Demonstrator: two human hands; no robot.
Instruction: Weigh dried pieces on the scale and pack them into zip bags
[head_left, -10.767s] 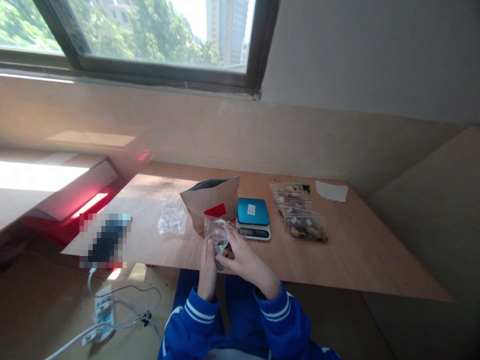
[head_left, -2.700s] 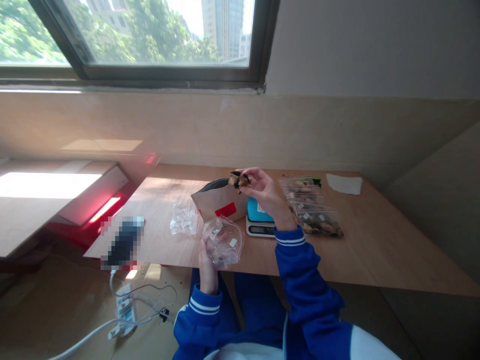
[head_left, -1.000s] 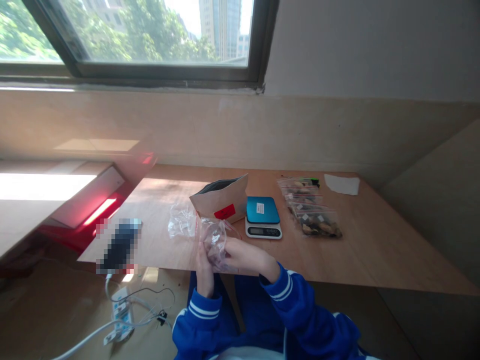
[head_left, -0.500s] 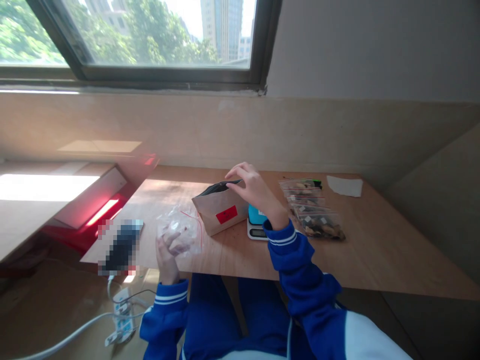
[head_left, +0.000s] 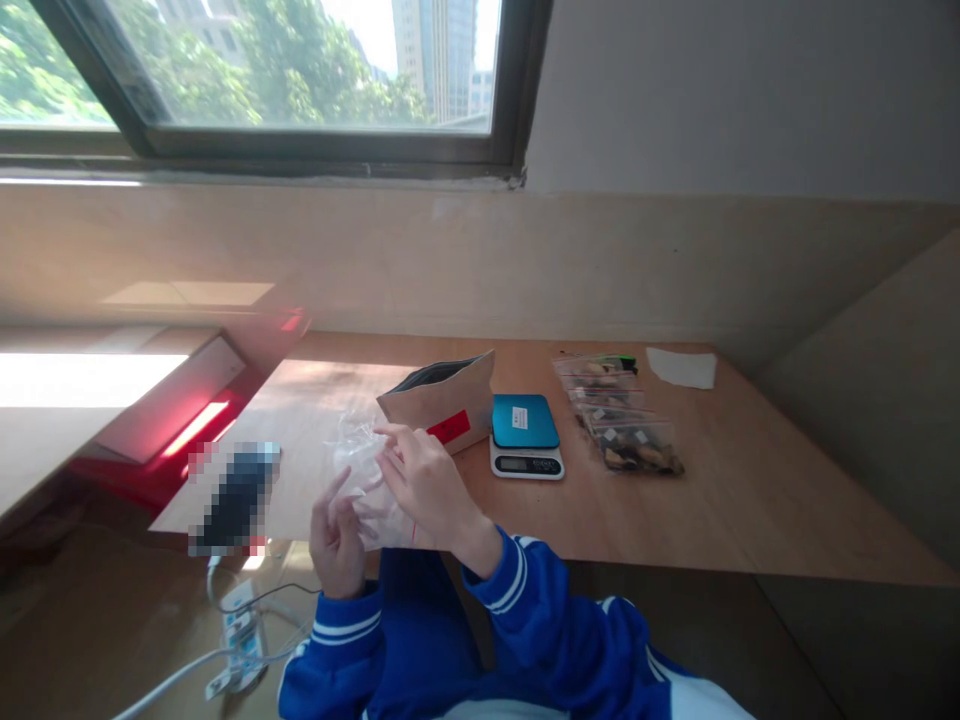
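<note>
Both my hands hold a clear plastic zip bag (head_left: 360, 470) above the near edge of the wooden table (head_left: 712, 500). My left hand (head_left: 336, 535) grips its lower part with fingers partly raised. My right hand (head_left: 424, 480) pinches the bag's upper edge. The bag looks empty. Just behind it stands an open brown paper pouch (head_left: 442, 405) with a red label. A small scale (head_left: 525, 435) with a blue top sits to the pouch's right.
Several filled zip bags (head_left: 619, 415) lie in a row right of the scale, with a white paper (head_left: 681, 367) beyond them. A blurred phone (head_left: 232, 495) rests at the table's left corner. A power strip with cables (head_left: 232, 640) lies on the floor.
My right hand has come back from the pouch's mouth and taken hold of the clear bag's top. My left hand still holds the bag, now a little nearer to me.
</note>
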